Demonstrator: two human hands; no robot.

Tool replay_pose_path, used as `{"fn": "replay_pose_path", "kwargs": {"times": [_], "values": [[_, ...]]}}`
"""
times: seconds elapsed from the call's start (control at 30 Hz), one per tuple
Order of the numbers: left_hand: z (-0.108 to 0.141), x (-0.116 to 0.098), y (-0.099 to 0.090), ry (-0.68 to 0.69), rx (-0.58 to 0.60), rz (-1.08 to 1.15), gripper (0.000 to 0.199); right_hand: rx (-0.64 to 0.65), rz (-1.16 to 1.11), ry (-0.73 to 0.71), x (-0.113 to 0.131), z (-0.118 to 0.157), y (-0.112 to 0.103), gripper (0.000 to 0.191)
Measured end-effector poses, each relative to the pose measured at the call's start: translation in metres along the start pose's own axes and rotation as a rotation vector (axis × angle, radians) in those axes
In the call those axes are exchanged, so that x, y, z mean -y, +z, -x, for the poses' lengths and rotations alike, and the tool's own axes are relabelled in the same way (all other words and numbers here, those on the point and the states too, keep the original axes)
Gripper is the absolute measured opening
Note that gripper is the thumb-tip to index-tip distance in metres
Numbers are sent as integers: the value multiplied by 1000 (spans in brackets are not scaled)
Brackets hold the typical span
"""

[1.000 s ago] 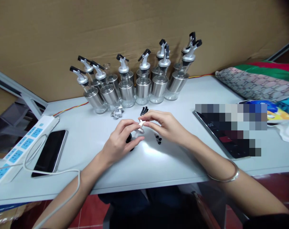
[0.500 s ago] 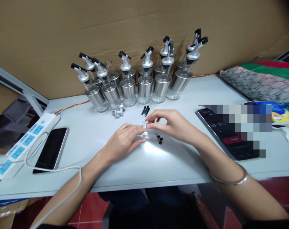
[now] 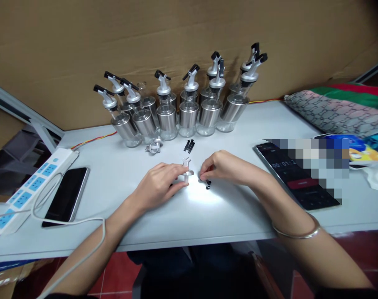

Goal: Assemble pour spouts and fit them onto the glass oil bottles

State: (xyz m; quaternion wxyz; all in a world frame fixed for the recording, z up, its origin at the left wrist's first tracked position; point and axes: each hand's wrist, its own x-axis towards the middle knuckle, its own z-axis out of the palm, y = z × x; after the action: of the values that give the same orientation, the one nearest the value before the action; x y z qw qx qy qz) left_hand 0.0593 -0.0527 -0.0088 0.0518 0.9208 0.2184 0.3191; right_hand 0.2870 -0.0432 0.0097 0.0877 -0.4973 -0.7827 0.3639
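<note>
My left hand (image 3: 159,182) pinches a silver plastic pourer spout (image 3: 186,176) between thumb and fingers, upright just above the table. My right hand (image 3: 218,168) is lowered to the tabletop at the spout's right, fingertips closed on a small black plug (image 3: 201,179), mostly hidden by the fingers. Close beside those fingertips lie more small black plugs (image 3: 208,187). Beyond my hands are several slim black flip levers (image 3: 189,145) in a small group. Left of them rest loose silver spout parts (image 3: 154,146).
Glass bottles with steel sleeves (image 3: 168,120), most with spouts, stand along the cardboard wall (image 3: 176,33). A phone (image 3: 66,197) and a power strip (image 3: 30,187) lie left, with a white cable near my left forearm. Another phone (image 3: 296,176) shows a timer at right, before a patterned cloth (image 3: 326,108).
My right hand has left the spout and moved down and slightly right to the small black plugs. My left hand still holds the spout in nearly the same place.
</note>
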Motion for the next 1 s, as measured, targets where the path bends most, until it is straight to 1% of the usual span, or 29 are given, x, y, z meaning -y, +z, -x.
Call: {"fn": "replay_pose_path", "kwargs": {"times": [0.1,0.17,0.27,0.33,0.43,0.53,0.6,0.73,0.77,0.83,0.93,1.0], "values": [[1,1,1,-4,-8,4,24,23,4,-2,2,0,1,10],[1,1,1,-6,-6,4,25,-30,63,20,1,0,1,11],[1,1,1,-12,-7,5,25,-146,174,55,-1,0,1,13],[1,1,1,-13,-9,7,24,-171,204,43,-2,0,1,13],[0,0,0,-11,-6,4,24,-173,202,5,-1,0,2,15],[0,0,-1,-6,0,1,24,-228,141,-23,3,-1,4,14],[0,0,-1,-2,2,-2,24,-291,17,-41,7,-1,5,10],[0,0,-1,0,6,-3,24,-444,-395,-89,16,-2,9,6],[0,0,-1,2,5,-2,24,-453,-502,-100,18,-3,9,7],[0,0,-1,8,3,-1,25,-422,-698,-103,21,-3,10,12],[0,0,-1,16,-8,1,25,-372,-950,-52,23,-3,11,20],[0,0,-1,18,-12,1,25,-353,-1074,-7,22,-4,12,27]]}}
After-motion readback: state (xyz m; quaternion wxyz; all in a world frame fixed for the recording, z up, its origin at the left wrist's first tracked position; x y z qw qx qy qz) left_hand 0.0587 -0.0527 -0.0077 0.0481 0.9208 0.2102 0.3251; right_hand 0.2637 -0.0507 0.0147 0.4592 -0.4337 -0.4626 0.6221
